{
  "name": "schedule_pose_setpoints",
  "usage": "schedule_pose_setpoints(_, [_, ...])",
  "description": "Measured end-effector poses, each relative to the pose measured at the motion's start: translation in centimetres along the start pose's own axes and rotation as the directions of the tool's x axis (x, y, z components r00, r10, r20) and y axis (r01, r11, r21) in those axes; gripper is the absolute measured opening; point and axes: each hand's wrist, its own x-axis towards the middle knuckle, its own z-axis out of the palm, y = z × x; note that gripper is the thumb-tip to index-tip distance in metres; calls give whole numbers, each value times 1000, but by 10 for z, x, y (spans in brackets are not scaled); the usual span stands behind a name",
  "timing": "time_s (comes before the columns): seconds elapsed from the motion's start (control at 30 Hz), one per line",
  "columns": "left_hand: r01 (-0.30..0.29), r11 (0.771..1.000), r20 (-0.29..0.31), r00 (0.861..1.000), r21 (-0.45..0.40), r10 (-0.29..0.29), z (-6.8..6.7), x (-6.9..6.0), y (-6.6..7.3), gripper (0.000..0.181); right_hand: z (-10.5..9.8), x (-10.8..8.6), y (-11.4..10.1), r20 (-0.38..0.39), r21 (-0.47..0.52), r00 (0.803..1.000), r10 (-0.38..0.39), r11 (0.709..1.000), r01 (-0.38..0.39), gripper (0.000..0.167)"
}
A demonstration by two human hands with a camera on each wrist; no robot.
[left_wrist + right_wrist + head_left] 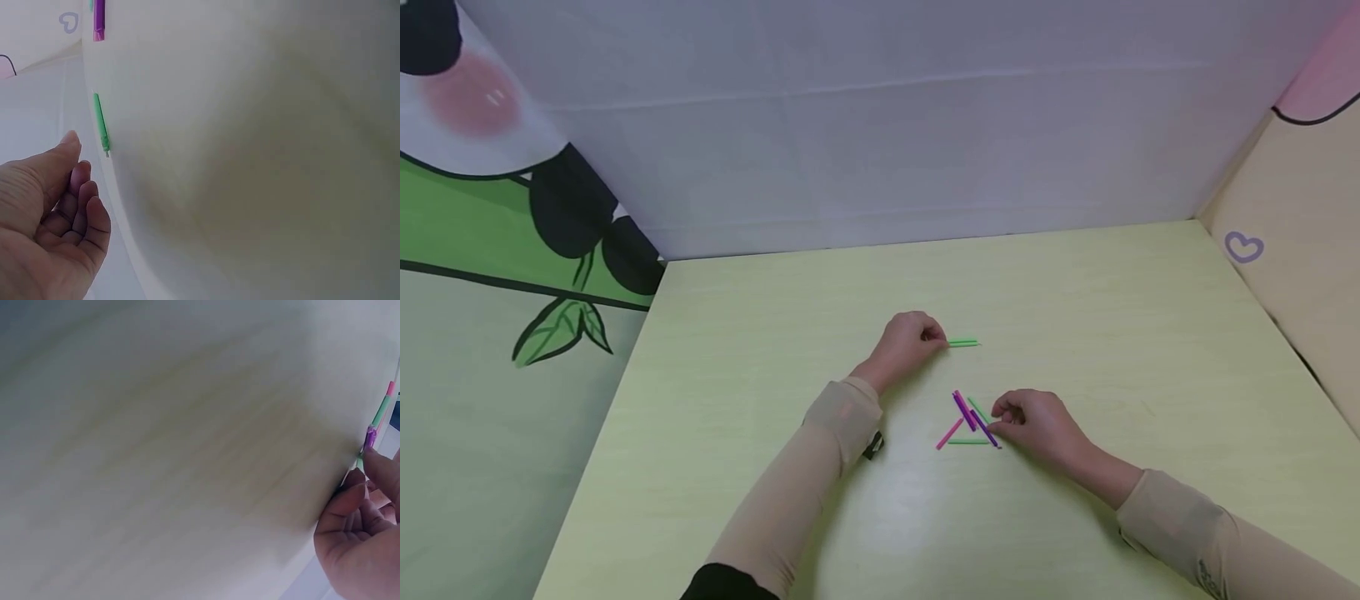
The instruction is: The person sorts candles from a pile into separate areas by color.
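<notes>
In the head view my left hand (904, 348) has its fingertips by the left end of two green sticks (964, 342) lying side by side. The left wrist view shows a small gap between that hand (59, 219), fingers loosely curled, and a green stick (101, 122). My right hand (1037, 427) touches a purple stick (985, 430) with the thumb, the index finger bent above; in the right wrist view the thumb of this hand (362, 534) meets the purple stick (370, 435). Around it lie a pink stick (949, 434), a lower green stick (969, 442) and a purple-and-pink pair (964, 411).
The pale table (760, 333) extends around both hands. A white cloth wall (880, 158) rises behind its back edge, a cream panel with a heart outline (1244, 247) stands at the right, and a green cartoon-printed panel (460, 225) at the left.
</notes>
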Motion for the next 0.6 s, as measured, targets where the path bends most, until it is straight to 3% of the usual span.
schedule_pose_setpoints(0.6, [7, 997, 13, 1000, -80, -6, -7, -12, 6, 7, 1, -1, -4, -21, -68, 999, -31, 997, 30, 11])
